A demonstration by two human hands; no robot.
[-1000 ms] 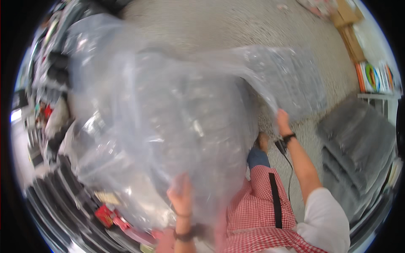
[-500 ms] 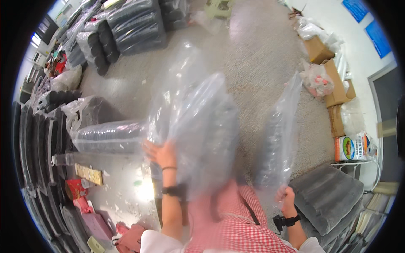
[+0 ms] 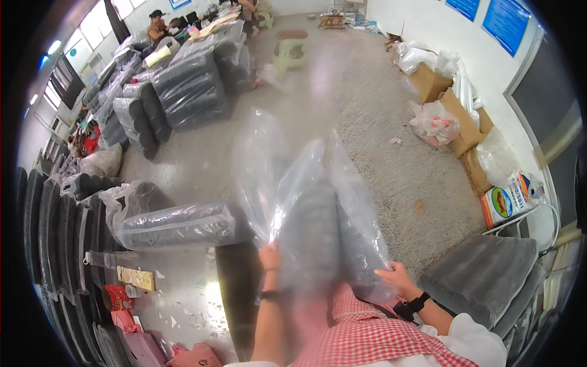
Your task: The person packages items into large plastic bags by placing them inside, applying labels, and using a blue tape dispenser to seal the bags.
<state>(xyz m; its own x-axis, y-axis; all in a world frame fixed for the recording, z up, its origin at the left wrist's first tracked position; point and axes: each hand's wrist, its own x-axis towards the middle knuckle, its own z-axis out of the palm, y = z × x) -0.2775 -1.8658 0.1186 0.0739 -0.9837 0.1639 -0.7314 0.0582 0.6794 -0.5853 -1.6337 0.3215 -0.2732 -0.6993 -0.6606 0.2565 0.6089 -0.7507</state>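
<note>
A large clear plastic bag (image 3: 293, 189) stands in front of my body, with a dark grey padded bundle (image 3: 313, 226) inside it. The bag's loose upper film flares up in tall folds, slightly blurred. My left hand (image 3: 269, 257) is closed on the film at the bundle's left side. At the lower right, my right hand (image 3: 396, 280) grips the film's right edge with its fingers closed. A dark band circles each wrist. To the left, a wrapped dark grey roll (image 3: 177, 225) lies on the worktable (image 3: 183, 293).
Wrapped grey bundles (image 3: 189, 85) are piled at the far left, near a seated person (image 3: 157, 27). Upright dark pads (image 3: 55, 232) line the left edge. Cardboard boxes (image 3: 465, 125) stand along the right wall. Grey pads (image 3: 483, 278) lie stacked at my right.
My right hand has brought its stretch of film inward against the bundle. My left hand, spread on the bag before, is now closed on the film. My view has tilted up.
</note>
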